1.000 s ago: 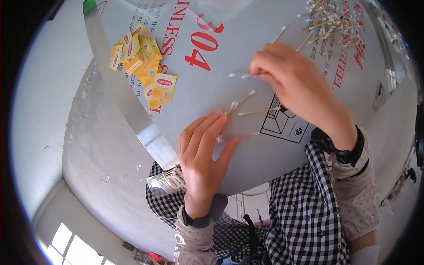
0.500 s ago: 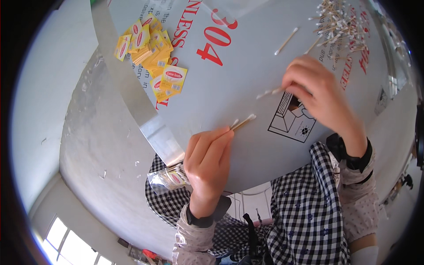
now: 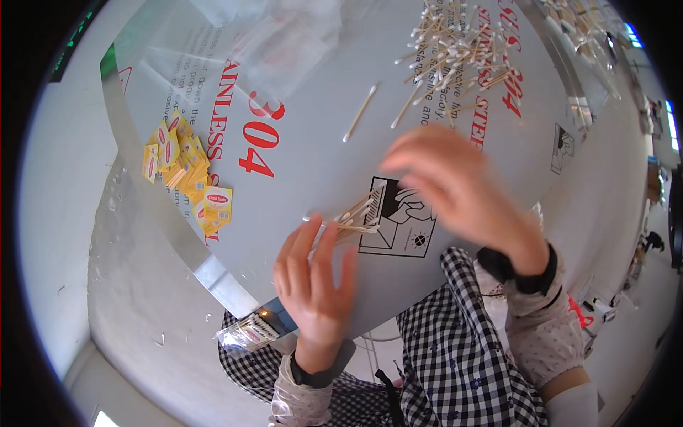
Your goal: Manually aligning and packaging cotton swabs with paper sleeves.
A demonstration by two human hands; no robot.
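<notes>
Several cotton swabs (image 3: 363,211) with wooden sticks and white tips fan out from the fingers of my left hand (image 3: 313,281), just above the table sheet. One of them lies crosswise over the others. The fingers hold the bundle loosely, and part of it is hidden behind them. To the right, my right hand (image 3: 459,192) is blurred by motion, its fingers stretched toward the left with no swab visible in them. A loose pile of cotton swabs (image 3: 455,53) lies at the far right, and a single swab (image 3: 361,114) rests apart from it.
Yellow printed cards (image 3: 188,167) are heaped at the left by the metal table edge (image 3: 167,231). Clear plastic bags (image 3: 292,43) lie at the back. A filled clear packet of swabs (image 3: 249,332) sits at the near edge, beside my left wrist.
The view has shifted, so the table things appear further left. More swabs now show at my left hand. My right hand, which held swabs before, shows none now.
</notes>
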